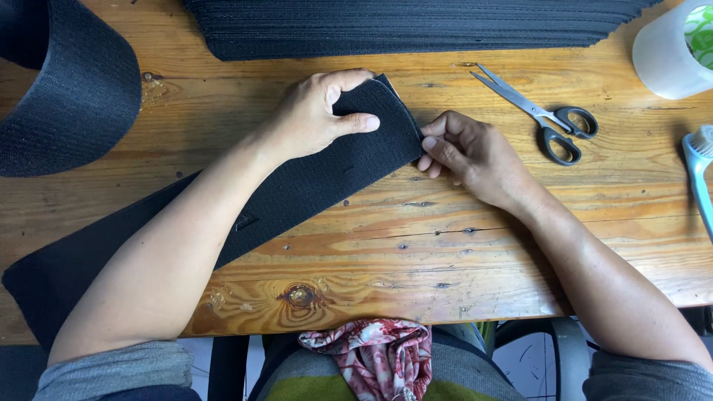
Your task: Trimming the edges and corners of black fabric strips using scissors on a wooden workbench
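Left hand (316,119) pressing down on the folded end of a wide black elastic band (297,186), thumb over the top layer, fingers curled round the upper edge; grip closed on the fabric. Right hand (471,156) pinching the right edge of the same fold between thumb and fingertips, grip narrow and closed on the band. Band lying diagonally across the wooden tabletop (445,252), running down to the lower left corner. Scissors (546,119) near the right hand, not touching. Stack of black strips (408,30) along the far edge. Large black roll (67,96) at upper left. White plastic container (668,56) at upper right, light blue brush (700,174) below it.
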